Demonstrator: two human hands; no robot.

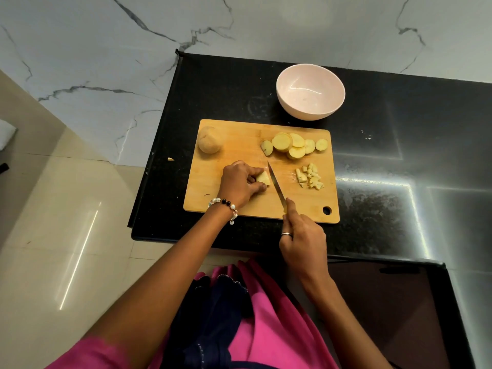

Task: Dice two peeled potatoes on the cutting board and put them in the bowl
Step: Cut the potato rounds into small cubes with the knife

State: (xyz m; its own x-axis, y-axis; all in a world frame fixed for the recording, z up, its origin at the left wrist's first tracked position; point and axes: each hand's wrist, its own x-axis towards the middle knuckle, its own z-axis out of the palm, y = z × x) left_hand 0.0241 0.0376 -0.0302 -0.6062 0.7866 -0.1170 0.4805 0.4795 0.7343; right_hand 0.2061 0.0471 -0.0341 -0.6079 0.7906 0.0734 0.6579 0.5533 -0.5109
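Potato piece (263, 178) is being pinched by the left hand (241, 183) mid cutting board (239, 209), just left of the knife (276, 186), which is being gripped by the right hand (302, 235) nearer the board's front edge.

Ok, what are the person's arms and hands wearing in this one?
Both forearms are bare, with no gloves. The left hand has a beaded bracelet of pale and dark beads at the wrist. The right hand wears a plain silver-coloured ring. A pink sleeve shows on the left upper arm.

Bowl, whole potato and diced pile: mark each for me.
bowl (319, 111): head view, front outer wall.
whole potato (209, 139): head view, middle of its surface.
diced pile (310, 177): head view, centre of the heap.
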